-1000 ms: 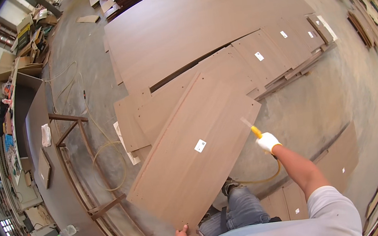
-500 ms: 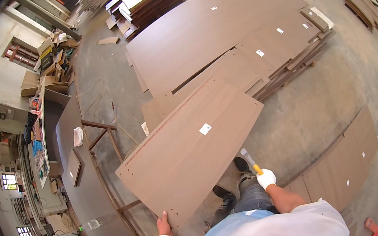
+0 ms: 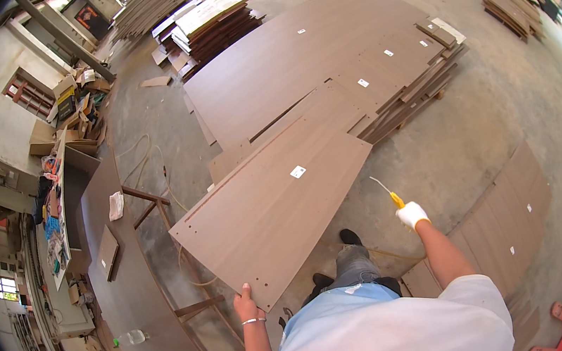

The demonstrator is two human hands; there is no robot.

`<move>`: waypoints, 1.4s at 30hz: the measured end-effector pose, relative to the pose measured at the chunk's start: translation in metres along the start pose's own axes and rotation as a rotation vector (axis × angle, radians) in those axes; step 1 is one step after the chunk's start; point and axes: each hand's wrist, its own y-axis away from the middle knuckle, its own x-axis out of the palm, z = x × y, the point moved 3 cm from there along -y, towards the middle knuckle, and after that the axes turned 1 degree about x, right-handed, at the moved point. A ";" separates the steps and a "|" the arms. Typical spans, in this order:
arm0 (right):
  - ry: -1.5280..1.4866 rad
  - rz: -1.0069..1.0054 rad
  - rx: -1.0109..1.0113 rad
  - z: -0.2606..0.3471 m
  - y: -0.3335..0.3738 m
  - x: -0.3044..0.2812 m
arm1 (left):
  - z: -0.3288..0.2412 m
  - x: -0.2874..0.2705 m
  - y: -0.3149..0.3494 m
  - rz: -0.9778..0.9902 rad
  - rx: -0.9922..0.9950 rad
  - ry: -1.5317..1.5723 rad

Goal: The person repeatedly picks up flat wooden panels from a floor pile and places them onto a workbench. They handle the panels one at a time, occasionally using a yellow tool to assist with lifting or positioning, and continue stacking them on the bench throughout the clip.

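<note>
Panel [image 3: 272, 216] slants away, its far end overlapping stacked boards [image 3: 381, 75]; the left hand [image 3: 247, 303] grips its near edge. The gloved right hand [image 3: 412, 215] grasps an air gun [image 3: 398, 200] whose nozzle [image 3: 380, 184], over the panel a second ago, now points beside it, so the tool seems off its surface.

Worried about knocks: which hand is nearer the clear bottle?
Left. The left hand, on the panel, is right of the bottle; the right hand, holding a yellow-handled tool, is farther right.
</note>
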 end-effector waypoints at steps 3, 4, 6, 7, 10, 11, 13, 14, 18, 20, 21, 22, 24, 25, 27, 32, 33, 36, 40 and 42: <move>0.129 0.044 -0.027 0.047 -0.024 -0.018 | 0.003 0.000 -0.002 -0.044 -0.007 0.004; 0.221 0.035 -0.043 0.066 -0.033 -0.023 | 0.004 -0.001 -0.002 -0.067 -0.007 0.011; 0.255 0.027 -0.015 0.093 -0.059 -0.029 | 0.004 -0.007 -0.005 -0.129 -0.023 0.000; 0.297 0.053 -0.040 0.098 -0.083 -0.034 | 0.003 -0.008 -0.008 -0.158 -0.043 -0.008; 0.393 0.035 -0.003 0.102 -0.148 -0.042 | -0.004 -0.018 -0.020 -0.211 -0.057 -0.043; 0.430 0.017 -0.010 0.097 -0.173 -0.044 | -0.005 -0.019 -0.020 -0.222 -0.056 -0.052; 0.470 -0.006 -0.022 0.091 -0.214 -0.050 | -0.013 -0.012 -0.021 -0.254 -0.073 -0.075; 0.447 -0.002 -0.019 0.095 -0.227 -0.045 | -0.015 -0.016 -0.025 -0.277 -0.070 -0.096; 0.564 0.142 -0.186 0.168 -0.238 -0.004 | -0.029 -0.016 -0.014 -0.374 -0.054 -0.173; 0.335 0.170 -0.106 0.214 -0.252 -0.005 | -0.030 -0.005 -0.018 -0.433 -0.062 -0.197; 0.230 0.189 -0.067 0.242 -0.255 -0.006 | -0.028 -0.004 -0.017 -0.471 -0.071 -0.206; 0.219 0.137 -0.099 0.267 -0.257 -0.012 | -0.027 -0.002 -0.014 -0.473 -0.085 -0.204; 0.239 0.149 -0.136 0.302 -0.237 -0.002 | -0.027 -0.007 -0.007 -0.496 -0.113 -0.200; 0.323 0.230 -0.218 0.321 -0.209 0.016 | -0.025 -0.019 -0.003 -0.504 -0.113 -0.211; 0.577 0.370 -0.419 0.342 -0.141 0.052 | -0.014 -0.038 -0.008 -0.528 -0.104 -0.248; 1.048 0.730 -1.177 0.318 0.097 0.127 | 0.001 -0.011 -0.036 -0.564 0.002 -0.259; 1.053 0.750 -1.262 0.311 0.119 0.140 | 0.000 -0.014 -0.040 -0.556 -0.030 -0.241; 0.919 0.528 -1.148 0.336 0.119 0.167 | 0.012 -0.046 -0.044 -0.499 -0.129 -0.319; 0.323 0.140 -0.760 0.342 -0.017 0.140 | 0.009 -0.024 -0.051 -0.349 -0.194 -0.001; 0.394 0.150 -0.850 0.290 -0.035 0.118 | 0.010 -0.025 -0.047 -0.280 -0.210 0.112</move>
